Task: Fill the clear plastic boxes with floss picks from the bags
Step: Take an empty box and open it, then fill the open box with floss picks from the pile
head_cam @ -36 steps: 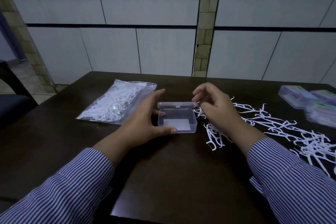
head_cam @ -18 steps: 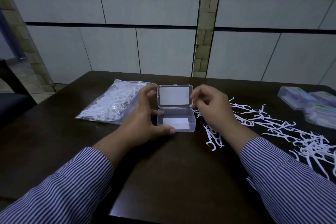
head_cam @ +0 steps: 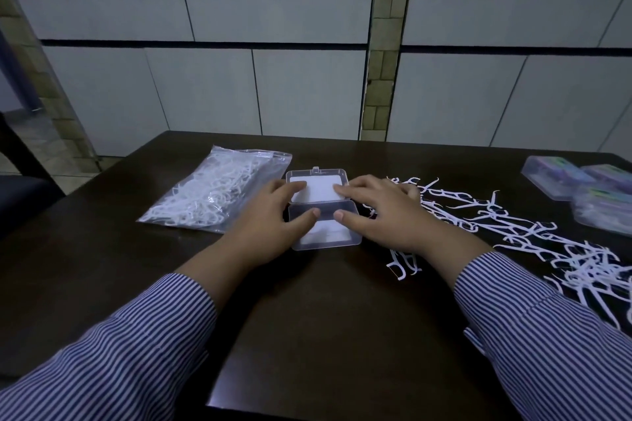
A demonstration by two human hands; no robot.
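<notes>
The clear box (head_cam: 323,212) lies open on the bench (head_cam: 307,318), its lid flat behind. The left hand (head_cam: 270,225) and the right hand (head_cam: 383,215) rest on it with straight fingers, holding nothing. The hands hide its side edges. The bag (head_cam: 212,198) lies left, loose floss picks (head_cam: 513,232) right; closed boxes (head_cam: 581,191) are cut off at the edge.

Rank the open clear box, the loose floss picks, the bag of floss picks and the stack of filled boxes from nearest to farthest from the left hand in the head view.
From the left hand:
1. Open clear box, touched, centre.
2. Bag of floss picks, just to its left.
3. Loose floss picks, right of the box.
4. Filled boxes, far right.
</notes>
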